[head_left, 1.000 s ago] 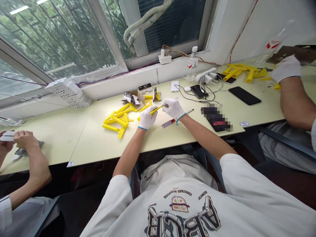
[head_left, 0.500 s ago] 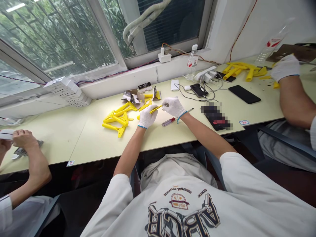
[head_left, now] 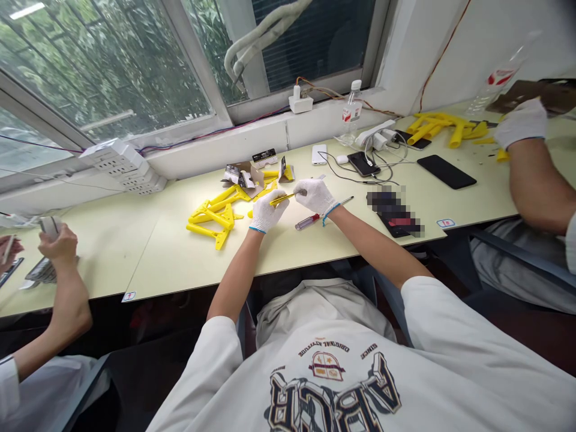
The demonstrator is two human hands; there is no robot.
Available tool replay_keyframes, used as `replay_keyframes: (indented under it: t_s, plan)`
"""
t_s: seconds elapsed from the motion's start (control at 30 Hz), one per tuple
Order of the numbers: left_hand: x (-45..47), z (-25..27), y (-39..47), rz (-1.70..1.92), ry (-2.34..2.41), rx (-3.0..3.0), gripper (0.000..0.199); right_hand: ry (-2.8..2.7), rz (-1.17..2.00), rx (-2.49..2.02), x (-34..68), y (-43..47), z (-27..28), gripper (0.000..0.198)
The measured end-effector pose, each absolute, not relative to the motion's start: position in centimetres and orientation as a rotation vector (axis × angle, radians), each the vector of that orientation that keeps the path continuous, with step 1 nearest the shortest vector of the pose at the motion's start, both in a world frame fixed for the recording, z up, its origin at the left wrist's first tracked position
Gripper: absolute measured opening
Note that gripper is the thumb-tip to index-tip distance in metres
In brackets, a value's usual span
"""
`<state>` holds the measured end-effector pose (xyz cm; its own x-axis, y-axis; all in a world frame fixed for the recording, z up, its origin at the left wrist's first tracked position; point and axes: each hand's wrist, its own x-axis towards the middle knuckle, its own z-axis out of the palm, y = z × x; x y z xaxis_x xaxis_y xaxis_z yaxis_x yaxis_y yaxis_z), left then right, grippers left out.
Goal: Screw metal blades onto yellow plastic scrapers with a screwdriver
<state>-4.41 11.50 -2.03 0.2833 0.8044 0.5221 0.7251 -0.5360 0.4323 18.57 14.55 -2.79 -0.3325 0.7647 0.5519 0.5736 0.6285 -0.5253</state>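
My left hand (head_left: 266,212), in a white glove, is closed around a yellow plastic scraper (head_left: 281,200). The scraper's flat end points right, toward my other hand. My right hand (head_left: 315,194), also gloved, has its fingers pinched at that end; a small greyish edge shows above its knuckles, too small to name. Below the right wrist lies a screwdriver (head_left: 308,222) with a clear and red handle. Several more yellow scrapers (head_left: 213,219) are piled left of my hands. Behind them are an opened cardboard package (head_left: 243,176) and a black card (head_left: 264,157).
On the right lie a black phone (head_left: 446,171), a charging phone (head_left: 363,163) with cables and a blurred dark object (head_left: 396,213). A water bottle (head_left: 351,111) stands by the wall. Co-workers sit on both sides; the right one's gloved hand (head_left: 522,124) is near yellow parts.
My left hand has shifted slightly left and turned a little with the scraper. My right hand has barely moved. The left co-worker's hands have drawn apart, one raising a pale object.
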Motion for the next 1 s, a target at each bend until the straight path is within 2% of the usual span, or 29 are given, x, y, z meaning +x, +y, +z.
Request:
replay_keyframes:
  t_s: [0.5, 0.57, 0.67, 0.87, 1.0]
  plan:
    - [-4.4, -2.4, 12.2, 1.163, 1.491, 2.371, 0.024, -1.997, 0.298, -1.005, 18.5, 14.5, -2.9, 0.034]
    - [-4.4, -2.4, 12.1, 1.163, 1.496, 2.384, 0.025, -1.981, 0.291, -1.001, 18.5, 14.6, -3.0, 0.029]
    - [-4.4, -2.6, 12.1, 1.111, 1.530, 2.470, 0.024, -1.958, 0.280, -0.999, 18.6, 14.9, -3.1, 0.011]
    - [-4.7, -3.4, 12.8, 0.807, 1.681, 2.676, 0.021, -1.993, 0.291, -0.972, 18.7, 14.6, -3.1, 0.035]
    - [-4.9, -3.8, 13.3, 0.678, 1.735, 2.682, 0.023, -2.091, 0.335, -0.919, 18.0, 14.1, -3.3, 0.035]
